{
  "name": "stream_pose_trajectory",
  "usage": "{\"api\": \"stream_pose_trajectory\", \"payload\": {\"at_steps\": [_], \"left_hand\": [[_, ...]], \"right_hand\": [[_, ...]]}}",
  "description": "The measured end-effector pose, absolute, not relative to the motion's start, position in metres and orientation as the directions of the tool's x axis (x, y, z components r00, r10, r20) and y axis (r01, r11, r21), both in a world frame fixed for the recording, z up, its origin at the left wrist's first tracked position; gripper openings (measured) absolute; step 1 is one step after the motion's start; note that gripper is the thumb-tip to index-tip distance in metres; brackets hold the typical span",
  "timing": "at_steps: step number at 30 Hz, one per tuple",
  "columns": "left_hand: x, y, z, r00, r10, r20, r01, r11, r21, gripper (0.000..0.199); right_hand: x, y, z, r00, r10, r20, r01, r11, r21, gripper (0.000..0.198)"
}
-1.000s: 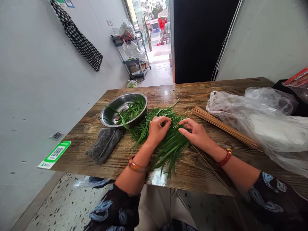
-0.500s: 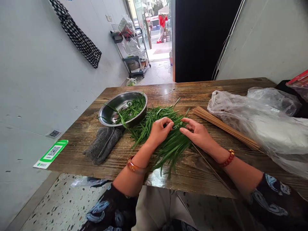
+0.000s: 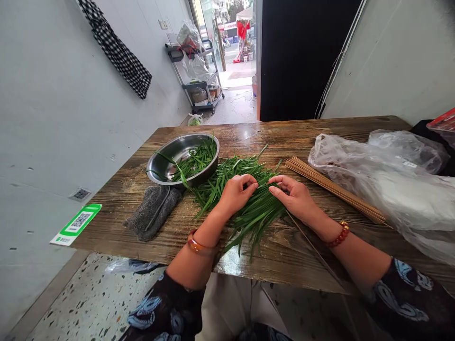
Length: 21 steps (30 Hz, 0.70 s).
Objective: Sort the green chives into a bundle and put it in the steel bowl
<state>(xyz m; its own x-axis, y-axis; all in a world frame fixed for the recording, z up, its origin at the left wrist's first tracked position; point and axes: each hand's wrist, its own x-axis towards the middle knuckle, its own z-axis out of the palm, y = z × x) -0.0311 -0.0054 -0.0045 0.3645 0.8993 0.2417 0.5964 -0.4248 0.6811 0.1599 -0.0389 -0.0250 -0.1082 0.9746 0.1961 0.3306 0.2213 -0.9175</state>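
Note:
A loose pile of long green garlic chives (image 3: 256, 222) lies on the wooden table in front of me. Above it, my left hand (image 3: 239, 192) pinches thumb to forefinger on a chive, most of it hidden by the fingers. My right hand (image 3: 293, 196) is just to the right, its thumb and forefinger nearly together at the chive leaves between both hands. Behind and left of the pile, a steel bowl (image 3: 159, 174) holds more cut or picked chives, with a few blades hanging over its rim.
A dark grey mesh cloth (image 3: 152, 215) lies beside the bowl. To the right are a bundle of thin brown sticks (image 3: 334, 189) and clear plastic bags (image 3: 401, 184). A green QR-code card (image 3: 76, 225) sits at the table's left edge. A trolley (image 3: 197, 71) stands beyond.
My right thumb and forefinger have drawn closer together at the chives. My left hand stays nearly in place, and the view has shifted slightly.

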Motion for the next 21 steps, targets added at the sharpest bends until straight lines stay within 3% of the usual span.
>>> {"api": "stream_pose_trajectory", "payload": {"at_steps": [7, 21], "left_hand": [[-0.034, -0.003, -0.0073, 0.41, 0.87, 0.275, 0.627, -0.487, 0.608, 0.013], [-0.029, -0.0037, -0.0077, 0.312, 0.915, 0.256, 0.544, -0.393, 0.741, 0.01]], "right_hand": [[0.16, -0.0386, -0.0262, -0.116, 0.973, 0.198, 0.315, 0.225, -0.922, 0.029], [0.1595, -0.0397, -0.0244, -0.131, 0.973, 0.189, 0.331, 0.223, -0.917, 0.031]]}}
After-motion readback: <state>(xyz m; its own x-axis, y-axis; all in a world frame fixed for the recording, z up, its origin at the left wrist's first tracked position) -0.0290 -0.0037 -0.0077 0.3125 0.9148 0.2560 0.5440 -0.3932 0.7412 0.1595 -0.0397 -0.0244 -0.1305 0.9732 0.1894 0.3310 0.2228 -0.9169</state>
